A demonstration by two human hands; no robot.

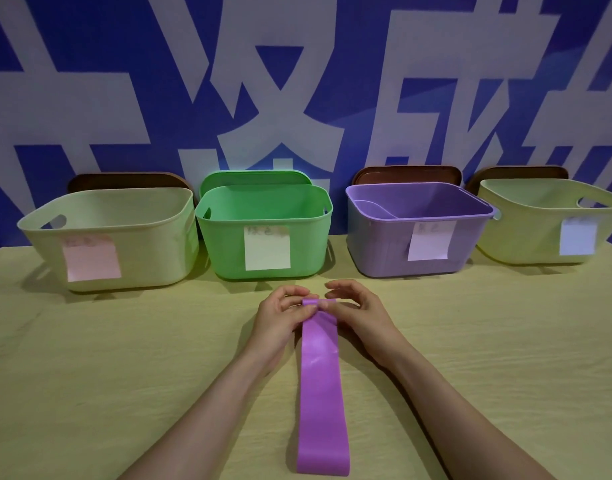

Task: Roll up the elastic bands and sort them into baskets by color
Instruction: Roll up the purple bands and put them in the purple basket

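Observation:
A purple elastic band point(321, 382) lies flat on the wooden table, running from the near edge away from me. Its far end is curled into a small roll. My left hand point(280, 317) and my right hand point(358, 313) pinch that rolled end from either side with thumbs and fingertips. Behind the hands stand four baskets in a row: a cream basket point(152, 216) with a pink note, a green basket point(228, 237), a purple basket point(377, 244) and a second cream basket point(526, 237) with a pale blue note.
Lids lean behind the baskets against a blue and white wall. A rolled purple band point(373, 209) lies inside the purple basket. Bare table point(124, 358) stretches to both sides of my forearms.

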